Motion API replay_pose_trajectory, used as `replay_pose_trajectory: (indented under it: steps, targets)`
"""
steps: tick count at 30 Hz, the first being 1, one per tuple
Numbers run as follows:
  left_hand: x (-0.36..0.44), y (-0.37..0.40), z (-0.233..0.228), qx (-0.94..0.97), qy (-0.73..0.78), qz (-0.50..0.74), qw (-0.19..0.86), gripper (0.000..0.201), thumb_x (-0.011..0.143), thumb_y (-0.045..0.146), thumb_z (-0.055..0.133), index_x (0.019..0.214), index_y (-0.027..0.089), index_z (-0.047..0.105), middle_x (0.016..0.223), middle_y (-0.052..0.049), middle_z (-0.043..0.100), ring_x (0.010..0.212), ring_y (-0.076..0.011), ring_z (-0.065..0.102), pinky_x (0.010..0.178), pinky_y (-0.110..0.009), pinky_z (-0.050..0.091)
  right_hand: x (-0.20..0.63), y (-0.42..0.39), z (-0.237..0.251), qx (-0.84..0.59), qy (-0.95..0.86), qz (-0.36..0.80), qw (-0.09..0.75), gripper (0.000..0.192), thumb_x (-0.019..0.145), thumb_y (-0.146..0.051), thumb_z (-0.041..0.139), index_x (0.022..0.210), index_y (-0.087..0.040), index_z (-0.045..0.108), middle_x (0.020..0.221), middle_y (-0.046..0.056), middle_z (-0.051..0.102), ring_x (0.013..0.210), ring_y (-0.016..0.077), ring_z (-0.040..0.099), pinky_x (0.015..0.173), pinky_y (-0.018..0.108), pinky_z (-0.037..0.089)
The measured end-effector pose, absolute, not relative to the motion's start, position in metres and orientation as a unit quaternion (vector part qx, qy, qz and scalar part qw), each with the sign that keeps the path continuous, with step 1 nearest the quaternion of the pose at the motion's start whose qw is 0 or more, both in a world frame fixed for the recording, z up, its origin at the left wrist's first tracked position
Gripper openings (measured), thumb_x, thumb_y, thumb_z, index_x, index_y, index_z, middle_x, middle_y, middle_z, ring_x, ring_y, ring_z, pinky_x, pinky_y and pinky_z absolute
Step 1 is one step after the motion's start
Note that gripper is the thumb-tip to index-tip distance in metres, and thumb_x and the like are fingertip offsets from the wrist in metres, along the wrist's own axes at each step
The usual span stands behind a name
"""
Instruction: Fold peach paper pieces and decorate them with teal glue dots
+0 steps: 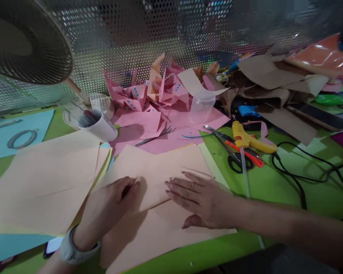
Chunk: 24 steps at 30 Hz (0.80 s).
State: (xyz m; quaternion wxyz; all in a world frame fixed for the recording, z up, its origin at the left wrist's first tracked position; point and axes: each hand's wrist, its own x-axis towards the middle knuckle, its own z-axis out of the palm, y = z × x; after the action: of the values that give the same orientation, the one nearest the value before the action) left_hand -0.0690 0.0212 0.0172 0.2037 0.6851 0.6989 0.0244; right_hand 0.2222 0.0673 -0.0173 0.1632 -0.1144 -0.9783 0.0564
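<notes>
A peach paper sheet [160, 167] lies on the green table [274, 186] in front of me, partly folded over. My left hand [110, 203] rests on it with the fingertips pressing along the fold. Lying flat on the same sheet, my right hand [196, 196] has its fingers stretched out to the left. Neither hand grips anything. A white watch [71, 247] sits on my left wrist.
More peach sheets [42, 182] lie to the left. Behind are pink folded paper pieces [154, 91], a clear cup [201, 106], a white cup [98, 123], a yellow glue gun [247, 139], orange-handled scissors [240, 152], a black cable [297, 179], a fan [25, 42] and brown paper scraps [277, 87].
</notes>
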Motion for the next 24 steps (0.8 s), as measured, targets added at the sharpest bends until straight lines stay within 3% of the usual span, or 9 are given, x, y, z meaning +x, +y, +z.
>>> replay_pose_trajectory:
  steps: [18,24]
  targets:
    - [-0.067,0.0243,0.0162,0.682,0.707,0.006,0.186,0.042,0.098,0.048,0.034,0.071,0.021,0.051,0.062,0.001,0.057,0.055,-0.0133,0.048,0.054,-0.027,0.025,0.2211,0.0699,-0.0186,-0.129,-0.978,0.078,0.142,0.071,0.098,-0.06,0.04,0.145,-0.007,0.046,0.153,0.014,0.044,0.146,0.0287,0.034,0.122,0.05,0.027]
    - [-0.0663,0.0251,0.0151,0.686,0.71,0.01,0.159,0.042,0.096,0.048,0.036,0.07,0.02,0.053,0.059,0.002,0.056,0.052,-0.0117,0.046,0.054,-0.027,0.025,0.2215,0.0679,-0.017,-0.115,-0.977,0.059,0.167,0.07,0.098,-0.057,0.043,0.147,-0.006,0.042,0.156,0.014,0.039,0.15,0.0262,0.026,0.124,0.048,0.022]
